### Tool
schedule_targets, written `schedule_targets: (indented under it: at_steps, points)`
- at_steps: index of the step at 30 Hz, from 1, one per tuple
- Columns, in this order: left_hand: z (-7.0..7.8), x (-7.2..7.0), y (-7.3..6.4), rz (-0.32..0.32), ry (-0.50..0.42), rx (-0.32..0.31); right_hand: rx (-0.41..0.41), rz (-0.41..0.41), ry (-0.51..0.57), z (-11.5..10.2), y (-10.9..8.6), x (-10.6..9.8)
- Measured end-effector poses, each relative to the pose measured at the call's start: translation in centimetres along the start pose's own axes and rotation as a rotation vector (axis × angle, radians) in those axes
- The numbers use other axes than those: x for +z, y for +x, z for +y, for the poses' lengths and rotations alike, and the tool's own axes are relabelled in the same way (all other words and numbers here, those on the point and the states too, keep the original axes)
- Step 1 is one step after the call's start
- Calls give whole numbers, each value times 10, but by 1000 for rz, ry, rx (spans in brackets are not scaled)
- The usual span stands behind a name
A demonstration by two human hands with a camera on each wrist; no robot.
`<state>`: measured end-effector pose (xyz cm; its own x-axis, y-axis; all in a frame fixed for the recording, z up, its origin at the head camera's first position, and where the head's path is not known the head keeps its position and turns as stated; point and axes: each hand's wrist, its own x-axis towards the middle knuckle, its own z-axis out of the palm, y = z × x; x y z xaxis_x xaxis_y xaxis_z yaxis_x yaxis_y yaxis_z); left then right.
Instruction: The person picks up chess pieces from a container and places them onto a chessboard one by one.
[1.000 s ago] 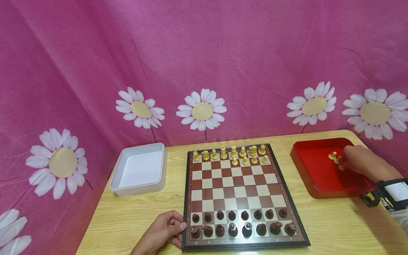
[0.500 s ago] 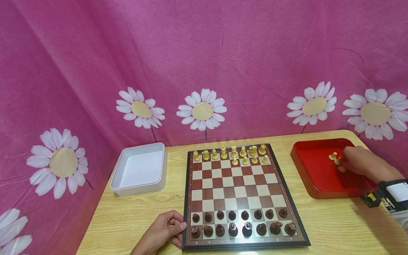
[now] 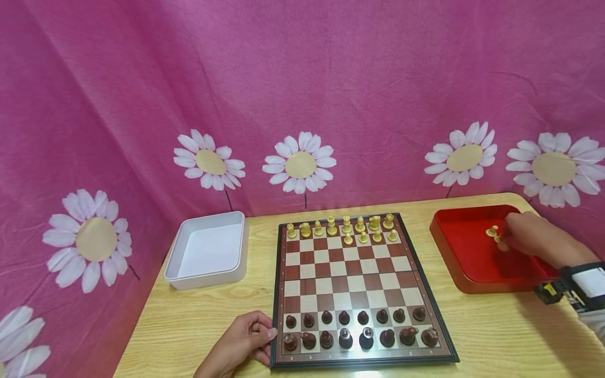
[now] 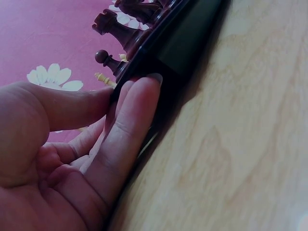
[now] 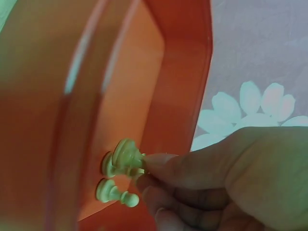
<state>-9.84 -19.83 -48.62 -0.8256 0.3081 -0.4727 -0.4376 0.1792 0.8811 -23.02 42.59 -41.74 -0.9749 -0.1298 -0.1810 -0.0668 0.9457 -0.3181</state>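
In the head view my left hand (image 3: 242, 338) grips the left edge of the chessboard (image 3: 359, 299), near its front corner. The left wrist view shows the thumb and fingers (image 4: 130, 115) on the board's dark rim. Over the red tray (image 3: 468, 241) at the right, my right hand (image 3: 531, 236) pinches a cream pawn (image 5: 126, 153) between thumb and fingertips, its base tilted toward the camera. Two other cream pawns stand close by on the tray floor, one nearer (image 5: 115, 192) and one partly hidden (image 5: 107, 164) behind the held pawn.
Cream pieces (image 3: 332, 226) fill the board's far row, with several cream pawns (image 3: 363, 238) before its right half. Dark pieces (image 3: 345, 338) and dark pawns (image 3: 344, 317) line the two near rows. A white tray (image 3: 208, 252) stands left on the wooden table (image 3: 189, 320).
My right hand has shifted slightly up and left over the red tray, and the pinched pawn has moved with it. My left hand stays at the board's edge.
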Motion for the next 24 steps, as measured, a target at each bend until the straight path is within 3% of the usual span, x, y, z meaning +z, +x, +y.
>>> schedule_targets:
  at_steps: [4, 16, 24]
  points:
    - [0, 0, 0, 4, -2, 0, -34, 22, -53, -10, 0, -3]
    - [-1, -1, 0, 6, -14, 11, -235, 143, -210, -44, 8, -9]
    - [-1, 0, 1, 13, -6, 1, -266, 148, -225, -72, 10, -13]
